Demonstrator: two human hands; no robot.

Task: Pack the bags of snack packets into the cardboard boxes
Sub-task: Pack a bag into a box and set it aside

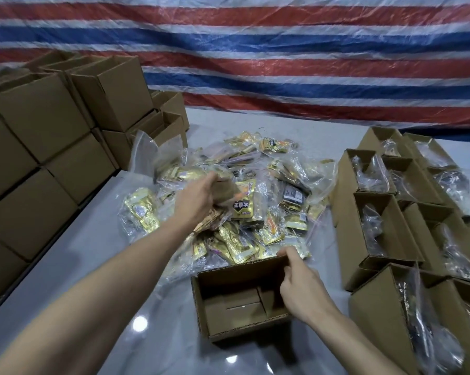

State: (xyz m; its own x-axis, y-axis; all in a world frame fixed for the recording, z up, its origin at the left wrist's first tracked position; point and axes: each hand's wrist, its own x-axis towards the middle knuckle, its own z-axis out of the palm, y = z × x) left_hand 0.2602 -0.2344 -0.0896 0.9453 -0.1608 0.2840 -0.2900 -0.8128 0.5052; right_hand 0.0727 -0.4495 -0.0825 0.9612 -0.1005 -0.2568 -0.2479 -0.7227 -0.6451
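Open box [242, 299]: brown corrugated cardboard, matt, with fluting exposed along its cut rims. The stacked boxes [47, 147] at the table's left edge and the filled boxes [391, 228] along its right edge are of the same matt cardboard. Bags [290, 169]: thin clear plastic film, crinkled and glossy. Snack packets [236, 246]: metallic gold foil, highly reflective, with printed labels. Table [66, 255]: smooth pale grey surface, glossy, showing bright light reflections near its front edge. Backdrop sheet [282, 50]: woven plastic tarpaulin with a slight sheen.
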